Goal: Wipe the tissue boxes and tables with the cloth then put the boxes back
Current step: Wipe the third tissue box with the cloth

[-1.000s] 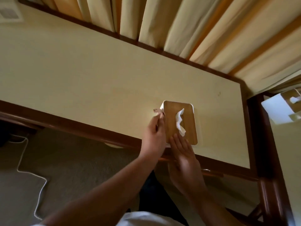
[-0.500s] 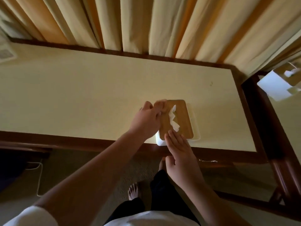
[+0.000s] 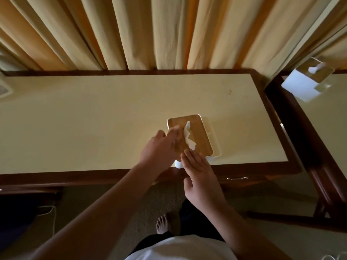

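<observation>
Left hand pinches pale cloth on rectangular wood-lidded tissue box; right hand, fingers straight, touches it

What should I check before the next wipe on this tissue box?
1. The tissue box sits flat on the table: ok, near the front edge.
2. The right hand steadies it: ok, straight fingers touch its near end.
3. The cloth is in the left hand: cannot tell, only a white blur shows.
4. The tissue is out of the way: not ok, it sticks up beside the left hand.
5. The second box is in place: ok, on the right-hand table.
</observation>
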